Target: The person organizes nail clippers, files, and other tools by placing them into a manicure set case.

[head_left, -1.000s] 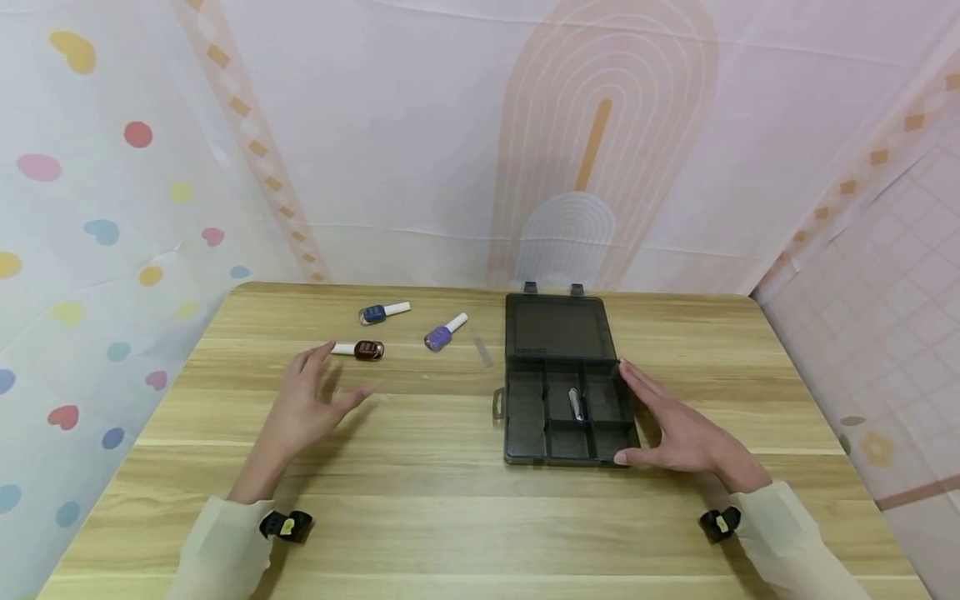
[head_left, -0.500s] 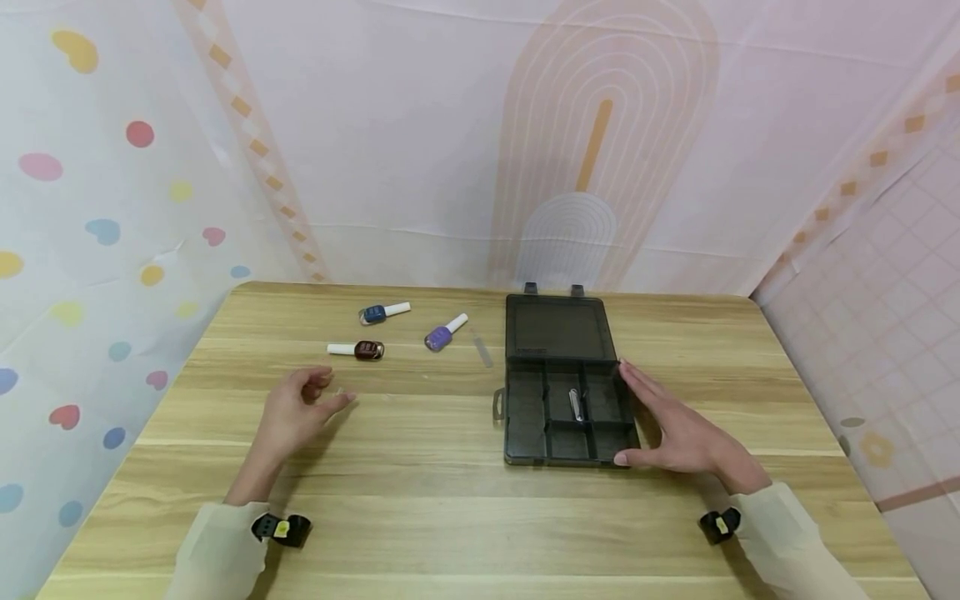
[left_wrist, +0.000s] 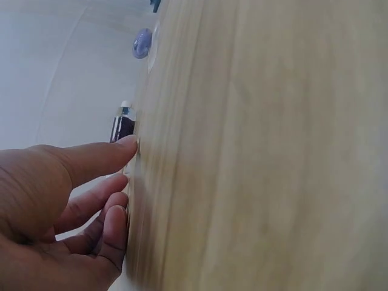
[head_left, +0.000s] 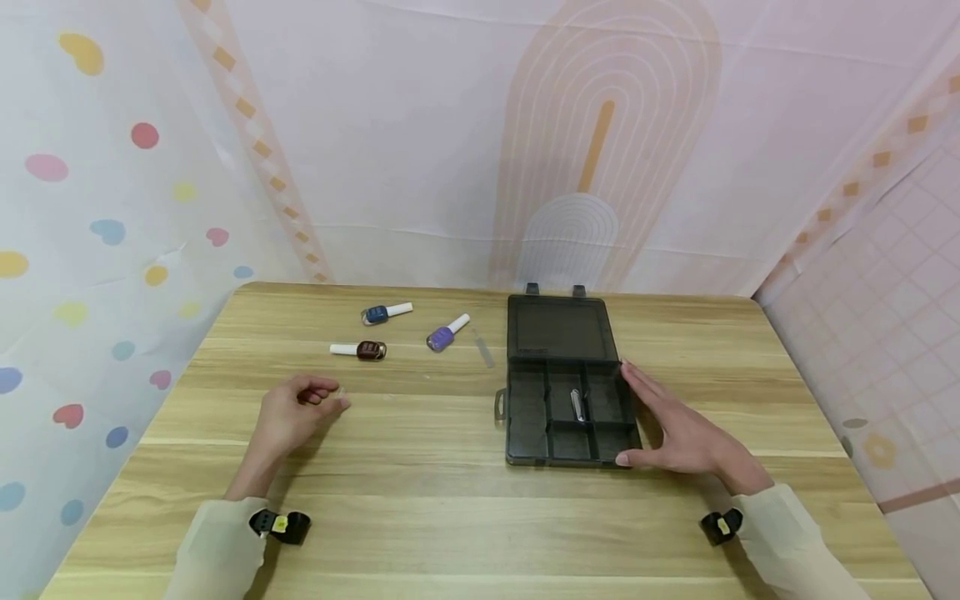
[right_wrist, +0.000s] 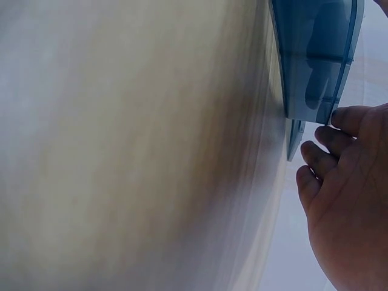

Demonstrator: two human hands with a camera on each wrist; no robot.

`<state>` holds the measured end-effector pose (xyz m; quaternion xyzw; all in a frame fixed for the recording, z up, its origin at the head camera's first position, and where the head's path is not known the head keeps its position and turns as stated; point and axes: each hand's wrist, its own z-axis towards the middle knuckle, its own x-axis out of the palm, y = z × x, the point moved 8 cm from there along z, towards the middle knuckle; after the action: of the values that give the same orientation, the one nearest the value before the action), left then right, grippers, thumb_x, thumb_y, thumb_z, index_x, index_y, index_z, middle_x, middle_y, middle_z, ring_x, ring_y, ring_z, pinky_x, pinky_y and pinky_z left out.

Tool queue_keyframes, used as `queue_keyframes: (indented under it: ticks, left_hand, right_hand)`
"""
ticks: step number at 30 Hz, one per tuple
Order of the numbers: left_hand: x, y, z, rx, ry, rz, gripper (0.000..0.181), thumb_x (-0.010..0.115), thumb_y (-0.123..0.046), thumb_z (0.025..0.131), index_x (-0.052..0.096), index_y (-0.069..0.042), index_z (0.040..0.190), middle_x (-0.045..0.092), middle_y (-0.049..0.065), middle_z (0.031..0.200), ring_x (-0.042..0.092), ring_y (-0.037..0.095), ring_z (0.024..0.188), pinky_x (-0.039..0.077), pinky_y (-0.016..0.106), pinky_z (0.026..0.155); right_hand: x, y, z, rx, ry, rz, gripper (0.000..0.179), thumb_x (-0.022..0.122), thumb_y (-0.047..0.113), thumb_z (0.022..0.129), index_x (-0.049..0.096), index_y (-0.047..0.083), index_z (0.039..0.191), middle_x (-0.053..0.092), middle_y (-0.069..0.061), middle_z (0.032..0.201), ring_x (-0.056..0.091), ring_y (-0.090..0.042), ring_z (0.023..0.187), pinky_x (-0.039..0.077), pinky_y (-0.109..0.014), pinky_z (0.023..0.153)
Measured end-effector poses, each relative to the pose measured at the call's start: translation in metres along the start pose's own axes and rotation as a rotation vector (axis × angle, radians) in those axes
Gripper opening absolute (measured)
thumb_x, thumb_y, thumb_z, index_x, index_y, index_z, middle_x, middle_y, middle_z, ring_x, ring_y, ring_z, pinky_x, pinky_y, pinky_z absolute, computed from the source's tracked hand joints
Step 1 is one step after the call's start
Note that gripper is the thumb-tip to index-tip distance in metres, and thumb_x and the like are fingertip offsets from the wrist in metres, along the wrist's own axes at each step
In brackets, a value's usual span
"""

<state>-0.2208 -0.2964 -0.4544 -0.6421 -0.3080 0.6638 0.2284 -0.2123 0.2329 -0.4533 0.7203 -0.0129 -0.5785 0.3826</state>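
Note:
My left hand [head_left: 296, 412] is low at the table's left, fingers bent toward the thumb. A tiny clear piece [head_left: 341, 392] shows by its fingertips, too small to identify. In the left wrist view a gap separates thumb and forefinger at the wood. My right hand [head_left: 686, 433] rests along the right side of an open dark see-through compartment box [head_left: 527, 417], thumb at the front corner and long fingers near the hinge corner. A nail clipper [head_left: 577, 406] lies in the upper middle compartment. Beyond my left hand lies a dark red nail polish bottle [head_left: 370, 350] with a white cap.
A blue nail polish bottle [head_left: 377, 314] and a purple one [head_left: 441, 337] lie farther back. Left of the box is a thin translucent strip [head_left: 483, 348]. The box's lid [head_left: 562, 327] leans back toward the patterned cloth [head_left: 412, 167] behind the table.
My left hand has drawn back from the dark red bottle toward the front left, and its fingers have bent closer to the thumb. My right hand and the box have stayed put.

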Motion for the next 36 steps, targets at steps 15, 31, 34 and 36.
queue_keyframes:
  ticks: [15, 31, 34, 36]
  left_hand:
    - [-0.001, 0.0, 0.002, 0.014, -0.026, 0.007, 0.019, 0.075, -0.017, 0.095, 0.078, -0.004, 0.107, 0.068, 0.015, 0.109, 0.058, 0.016, 0.088, 0.047, 0.016, 0.069]
    - [-0.002, -0.005, -0.001, 0.023, -0.041, 0.023, 0.02, 0.074, -0.019, 0.096, 0.076, -0.002, 0.107, 0.073, 0.017, 0.106, 0.06, 0.017, 0.082, 0.049, 0.019, 0.064]
    - [-0.002, -0.008, -0.002, 0.016, -0.043, 0.016, 0.02, 0.074, -0.018, 0.096, 0.076, -0.002, 0.107, 0.075, 0.017, 0.105, 0.061, 0.016, 0.082, 0.049, 0.019, 0.064]
    - [-0.002, -0.01, -0.003, 0.022, -0.047, 0.009, 0.02, 0.074, -0.018, 0.095, 0.076, -0.002, 0.107, 0.075, 0.017, 0.104, 0.061, 0.015, 0.081, 0.049, 0.019, 0.063]
  right_hand:
    - [-0.001, 0.001, 0.0, -0.005, -0.003, 0.001, 0.123, 0.083, 0.056, 0.08, 0.007, 0.013, 0.166, 0.005, -0.009, 0.174, 0.019, -0.044, 0.156, 0.034, -0.066, 0.115]
    - [-0.001, 0.001, 0.001, -0.007, 0.003, 0.015, 0.124, 0.084, 0.056, 0.079, 0.007, 0.014, 0.166, 0.006, -0.009, 0.174, 0.018, -0.042, 0.156, 0.034, -0.065, 0.116]
    - [-0.001, 0.001, 0.0, -0.007, 0.003, 0.016, 0.124, 0.085, 0.055, 0.079, 0.007, 0.014, 0.166, 0.006, -0.009, 0.174, 0.018, -0.042, 0.157, 0.034, -0.065, 0.116]
    - [-0.001, 0.001, 0.0, -0.007, 0.003, 0.014, 0.124, 0.084, 0.056, 0.079, 0.007, 0.014, 0.166, 0.006, -0.009, 0.174, 0.018, -0.042, 0.157, 0.034, -0.065, 0.116]
